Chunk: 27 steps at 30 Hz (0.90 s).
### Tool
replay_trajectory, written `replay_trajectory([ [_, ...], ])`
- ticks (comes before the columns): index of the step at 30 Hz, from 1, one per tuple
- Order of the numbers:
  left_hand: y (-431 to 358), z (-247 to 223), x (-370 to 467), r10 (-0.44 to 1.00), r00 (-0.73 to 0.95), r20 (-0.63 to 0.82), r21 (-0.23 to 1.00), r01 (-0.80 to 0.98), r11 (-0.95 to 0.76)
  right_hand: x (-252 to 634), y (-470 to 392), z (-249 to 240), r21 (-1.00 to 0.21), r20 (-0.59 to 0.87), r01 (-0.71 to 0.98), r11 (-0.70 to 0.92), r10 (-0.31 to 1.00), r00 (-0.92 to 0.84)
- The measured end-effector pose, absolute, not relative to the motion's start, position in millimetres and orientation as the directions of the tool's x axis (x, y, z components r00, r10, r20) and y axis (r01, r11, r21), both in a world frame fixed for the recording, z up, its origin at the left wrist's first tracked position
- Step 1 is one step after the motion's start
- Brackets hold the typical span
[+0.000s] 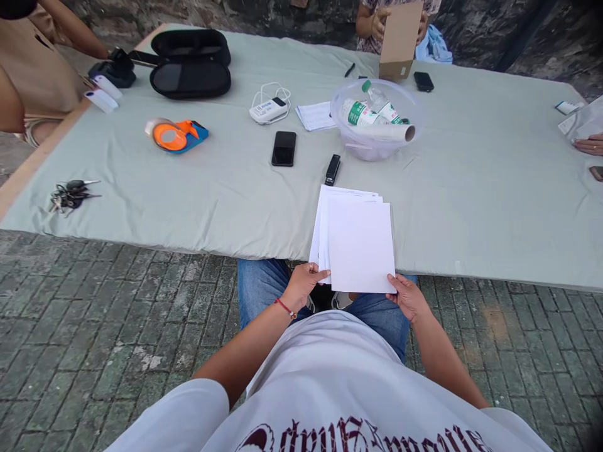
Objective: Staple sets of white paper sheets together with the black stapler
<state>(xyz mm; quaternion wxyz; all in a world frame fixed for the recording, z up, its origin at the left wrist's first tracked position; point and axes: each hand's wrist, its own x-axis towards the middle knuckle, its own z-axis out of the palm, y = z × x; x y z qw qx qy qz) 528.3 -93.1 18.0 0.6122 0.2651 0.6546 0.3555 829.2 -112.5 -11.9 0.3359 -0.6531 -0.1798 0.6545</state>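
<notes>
Several white paper sheets (360, 246) lie fanned over the near edge of the cloth-covered table (226, 207), a blank one on top. My left hand (305, 284), with a red string bracelet at the wrist, pinches the lower left corner of the papers. At the lower right corner, my right hand (406, 294) grips the top sheet between thumb and fingers. Just beyond the papers' far edge rests a black stapler (332, 170). A black phone (284, 149) lies to the left of the stapler.
Farther back stand a clear basin (365, 147) with bottles and a roll, and a white device (269, 110) with its cable. Leftward are an orange tape dispenser (175, 136), keys (70, 195) and an open black case (191, 78). A person opposite holds a cardboard box (399, 41).
</notes>
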Motion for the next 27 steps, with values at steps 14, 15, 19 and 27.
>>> replay_trajectory([
  [14, -92.0, 14.9, 504.3, 0.788, -0.278, -0.55, 0.832, -0.097, 0.546, 884.8, -113.6, -12.7, -0.734, -0.673, -0.446, -0.512, 0.64, 0.372],
  [15, -92.4, 14.8, 504.8, 0.791, -0.286, -0.541, 0.837, -0.093, 0.539, 887.3, -112.9, -10.7, -0.716, -0.688, -0.478, -0.509, 0.632, 0.356],
  [19, -94.9, 16.6, 509.3, 0.831, -0.232, -0.506, 0.862, -0.114, 0.493, 880.1, -109.5, -2.8, -0.673, -0.71, -0.516, -0.531, 0.66, 0.246],
  [27, -89.7, 27.1, 522.6, 0.755, -0.004, -0.655, 0.719, -0.31, 0.622, 823.4, -113.2, -5.8, -0.785, -0.601, -0.322, -0.529, 0.776, 0.191],
])
